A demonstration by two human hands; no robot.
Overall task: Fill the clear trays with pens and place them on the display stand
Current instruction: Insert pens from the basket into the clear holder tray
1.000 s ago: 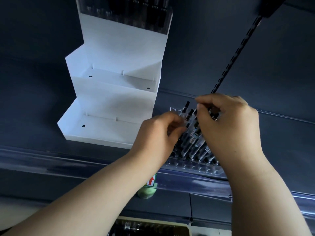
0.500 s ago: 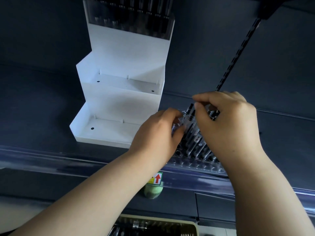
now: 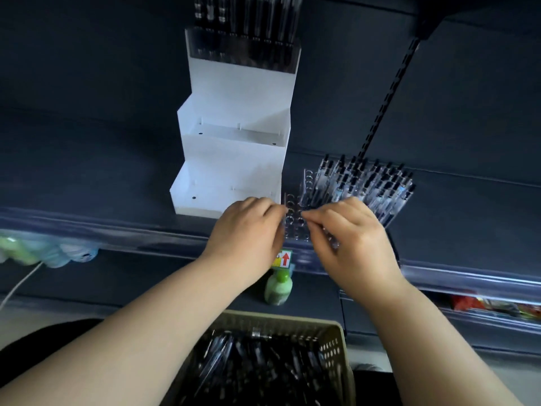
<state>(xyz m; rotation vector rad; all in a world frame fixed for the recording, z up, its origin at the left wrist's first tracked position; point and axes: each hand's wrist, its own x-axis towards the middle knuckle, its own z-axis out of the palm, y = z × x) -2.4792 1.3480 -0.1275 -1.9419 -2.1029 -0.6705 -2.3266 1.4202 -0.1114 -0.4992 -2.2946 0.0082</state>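
Note:
A white stepped display stand (image 3: pixel 234 159) sits on the dark shelf. Its top step carries a clear tray full of black pens (image 3: pixel 246 48); the two lower steps are bare. To the right of the stand lies another clear tray (image 3: pixel 294 222), with several black pens (image 3: pixel 369 183) standing in its far right holes and bare holes at its near left end. My left hand (image 3: pixel 246 230) pinches that bare end from the left. From the right, my right hand (image 3: pixel 348 232) pinches the same end, its fingertips touching the tray.
A beige perforated basket (image 3: pixel 333 341) of loose pens sits below my arms. A green bottle (image 3: pixel 278 288) stands under the shelf's clear front rail (image 3: pixel 117 230). A slotted upright (image 3: pixel 389 95) runs up the back wall. Pale packets (image 3: pixel 44 250) lie lower left.
Both hands have come off the pen tops and drawn back to the tray's near left end, uncovering the pens. The view has pulled back and the basket now shows.

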